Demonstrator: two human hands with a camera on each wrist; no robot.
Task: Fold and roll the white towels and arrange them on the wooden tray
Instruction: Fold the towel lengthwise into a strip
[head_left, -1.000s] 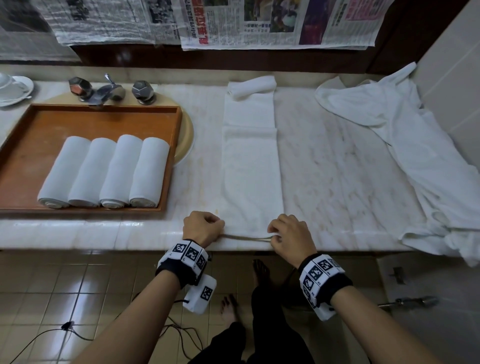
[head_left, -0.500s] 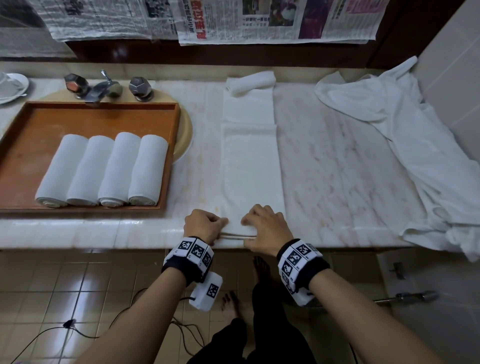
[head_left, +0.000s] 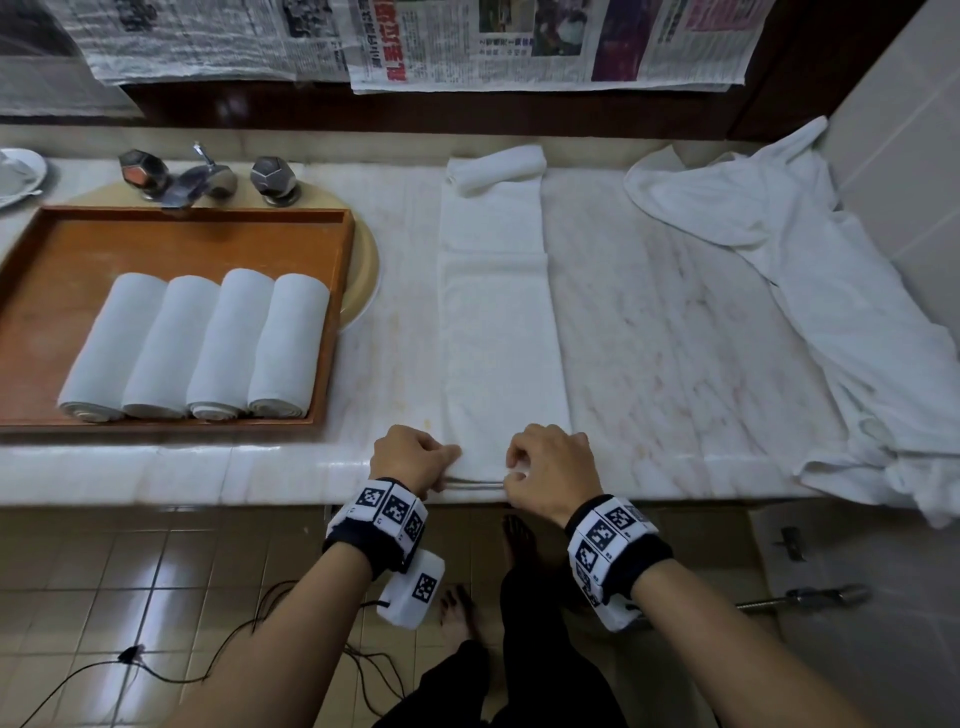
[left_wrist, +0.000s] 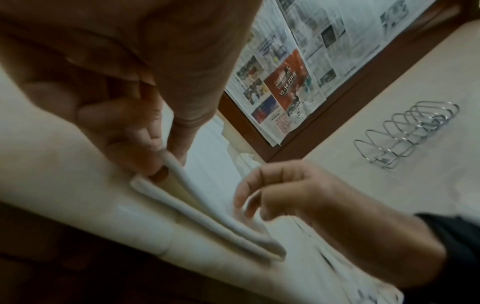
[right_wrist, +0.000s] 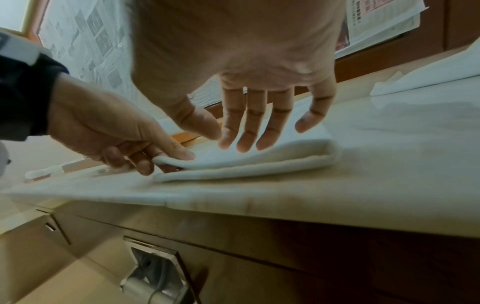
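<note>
Progress stood at roughly the midway mark, judged by how the things lay. Four rolled towels (head_left: 195, 345) lay side by side, touching, inside the wooden tray (head_left: 47, 249), with bare wood beside and behind them for more. To the right of the tray, on the marble tabletop (head_left: 675, 322), a folded towel (head_left: 498, 332) stretched as a long narrow strip from the near edge towards the back wall, and a small rolled towel (head_left: 496, 169) lay at its far end; whether that roll was a separate piece or the strip's own end could not be told. The left hand (head_left: 413, 457) pinched the strip's near left corner between thumb and curled fingers, lifting the top layer slightly off the one beneath. The right hand (head_left: 550, 465) hovered low over the near end with its fingers (right_wrist: 244, 131) almost straight and close together, the tips at or just above the cloth, gripping nothing. The first turn of the roll seemed not yet made. Further right of the tray, a loose heap of white cloth (head_left: 810, 291) lay crumpled against the side wall, unfolded. Left to do, by this reckoning: roll the strip, carry it to the tray, then deal with the heap.
</note>
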